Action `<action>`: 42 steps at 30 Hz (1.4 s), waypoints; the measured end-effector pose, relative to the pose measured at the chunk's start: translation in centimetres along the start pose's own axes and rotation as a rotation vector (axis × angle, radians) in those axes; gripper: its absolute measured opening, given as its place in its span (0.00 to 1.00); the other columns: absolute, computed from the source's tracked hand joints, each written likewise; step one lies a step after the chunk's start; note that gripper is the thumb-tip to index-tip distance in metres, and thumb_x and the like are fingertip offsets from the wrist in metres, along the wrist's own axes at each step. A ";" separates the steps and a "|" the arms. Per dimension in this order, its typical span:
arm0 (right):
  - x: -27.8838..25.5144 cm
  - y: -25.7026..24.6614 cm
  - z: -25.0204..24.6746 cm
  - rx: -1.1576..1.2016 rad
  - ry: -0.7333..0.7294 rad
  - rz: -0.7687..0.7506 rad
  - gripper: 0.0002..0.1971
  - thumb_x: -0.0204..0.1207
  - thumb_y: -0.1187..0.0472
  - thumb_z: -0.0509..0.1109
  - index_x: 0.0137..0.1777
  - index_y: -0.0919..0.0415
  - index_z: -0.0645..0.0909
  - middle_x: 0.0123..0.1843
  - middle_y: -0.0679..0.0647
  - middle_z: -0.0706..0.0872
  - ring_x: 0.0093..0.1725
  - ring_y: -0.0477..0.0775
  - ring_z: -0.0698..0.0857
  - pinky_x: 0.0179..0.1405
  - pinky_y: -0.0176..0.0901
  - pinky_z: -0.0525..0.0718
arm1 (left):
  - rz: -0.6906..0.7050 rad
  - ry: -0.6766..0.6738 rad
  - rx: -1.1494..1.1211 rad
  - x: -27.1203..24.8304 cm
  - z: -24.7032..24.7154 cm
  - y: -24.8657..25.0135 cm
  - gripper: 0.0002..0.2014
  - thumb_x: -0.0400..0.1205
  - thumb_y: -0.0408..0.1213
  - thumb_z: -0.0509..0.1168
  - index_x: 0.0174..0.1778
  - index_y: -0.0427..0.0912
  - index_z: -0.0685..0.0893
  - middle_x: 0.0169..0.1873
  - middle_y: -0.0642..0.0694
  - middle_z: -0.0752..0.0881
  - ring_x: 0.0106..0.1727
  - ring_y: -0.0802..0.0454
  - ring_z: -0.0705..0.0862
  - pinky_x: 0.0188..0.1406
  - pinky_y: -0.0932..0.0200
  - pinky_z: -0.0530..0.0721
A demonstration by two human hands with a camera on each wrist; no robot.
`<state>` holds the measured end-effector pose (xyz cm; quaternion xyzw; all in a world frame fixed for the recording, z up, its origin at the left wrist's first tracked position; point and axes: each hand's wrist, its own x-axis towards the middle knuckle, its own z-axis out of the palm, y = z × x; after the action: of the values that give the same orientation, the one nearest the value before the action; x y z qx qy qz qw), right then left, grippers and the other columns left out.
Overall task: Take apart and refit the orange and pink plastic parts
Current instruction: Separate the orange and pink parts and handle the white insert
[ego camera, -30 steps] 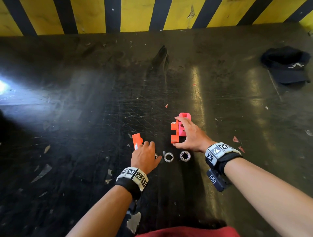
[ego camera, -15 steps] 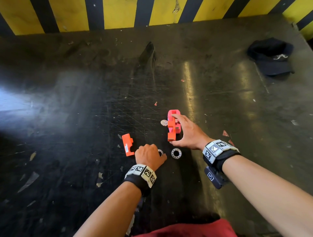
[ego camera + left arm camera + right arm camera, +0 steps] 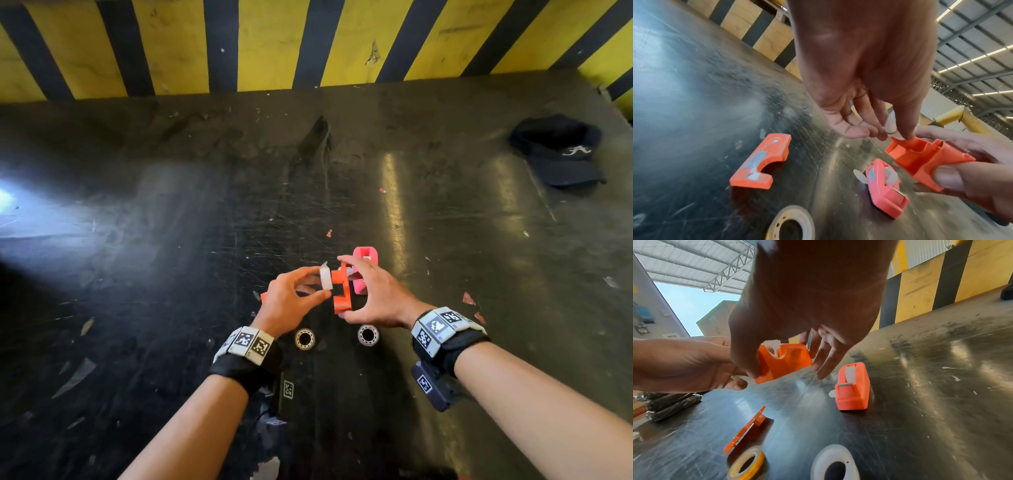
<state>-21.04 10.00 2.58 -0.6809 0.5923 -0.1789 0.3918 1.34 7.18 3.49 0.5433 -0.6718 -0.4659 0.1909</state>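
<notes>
My right hand [image 3: 344,288] grips an orange dispenser shell [image 3: 342,294] between thumb and fingers, lifted above the table. My left hand [image 3: 320,284] pinches a small white tape roll [image 3: 325,278] against the shell's left end; in the right wrist view the roll sits at the notch of the orange shell [image 3: 784,361]. The pink dispenser [image 3: 365,270] stands on the table just beyond my right hand, with tape inside. A second orange shell [image 3: 760,160] lies flat to the left and is mostly hidden by my left hand in the head view.
Two loose tape rolls lie near my wrists, a yellowish roll [image 3: 304,339] and a white roll [image 3: 368,335]. A dark cap [image 3: 556,150] lies at the far right. The scratched black table [image 3: 171,240] ends at a yellow-and-black striped wall [image 3: 274,44].
My left hand picked a white roll up from the table and brought it to the orange shell. My right hand lifted that shell away from the pink dispenser.
</notes>
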 end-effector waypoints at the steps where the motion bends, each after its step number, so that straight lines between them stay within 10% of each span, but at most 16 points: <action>1: 0.1 -0.3 0.0 0.014 0.004 -0.012 0.53 0.63 0.51 0.88 0.86 0.47 0.63 0.78 0.50 0.75 0.69 0.46 0.78 0.66 0.44 0.84 | 0.005 0.004 -0.004 0.0 -0.2 0.1 0.24 0.79 0.39 0.79 0.72 0.52 0.86 0.56 0.55 0.94 0.53 0.63 0.93 0.55 0.69 0.88; 16: 0.3 -1.2 0.9 0.085 -0.026 -0.064 0.54 0.61 0.48 0.90 0.86 0.50 0.67 0.74 0.40 0.75 0.68 0.41 0.79 0.66 0.38 0.85 | 0.044 -0.001 0.009 -0.1 -0.5 0.0 0.26 0.76 0.33 0.81 0.71 0.51 0.88 0.56 0.53 0.95 0.51 0.61 0.94 0.62 0.59 0.91; 23: 0.8 -0.7 0.2 0.104 -0.002 -0.034 0.56 0.58 0.47 0.91 0.85 0.45 0.65 0.71 0.42 0.76 0.66 0.44 0.81 0.65 0.41 0.87 | 0.024 -0.069 -0.052 0.2 -0.7 -0.6 0.36 0.86 0.31 0.71 0.88 0.57 0.66 0.66 0.56 0.90 0.58 0.63 0.92 0.62 0.66 0.86; 27: 1.0 -0.2 0.1 0.081 -0.003 -0.006 0.53 0.57 0.46 0.92 0.82 0.44 0.68 0.69 0.44 0.77 0.65 0.47 0.83 0.65 0.47 0.89 | -0.056 0.031 0.041 0.8 -1.8 -2.5 0.32 0.85 0.31 0.70 0.85 0.54 0.71 0.70 0.50 0.88 0.57 0.57 0.93 0.62 0.60 0.88; 33: 1.9 0.4 0.2 0.058 0.004 0.017 0.51 0.59 0.48 0.91 0.81 0.45 0.69 0.67 0.44 0.77 0.63 0.47 0.82 0.61 0.42 0.86 | -0.304 -0.204 0.672 0.0 -4.0 -7.4 0.58 0.69 0.52 0.83 0.91 0.55 0.54 0.87 0.45 0.60 0.86 0.34 0.64 0.80 0.27 0.73; 42: 2.9 0.8 0.4 0.019 0.005 0.021 0.51 0.59 0.47 0.91 0.81 0.45 0.68 0.68 0.42 0.74 0.64 0.46 0.81 0.62 0.44 0.83 | -0.186 -0.157 0.558 -0.7 -3.9 -8.5 0.51 0.70 0.57 0.82 0.86 0.50 0.65 0.84 0.47 0.71 0.82 0.40 0.73 0.81 0.40 0.76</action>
<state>-20.60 7.42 1.07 -0.6706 0.5987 -0.1820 0.3984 9.23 6.42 -1.48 0.5965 -0.7338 -0.3193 -0.0617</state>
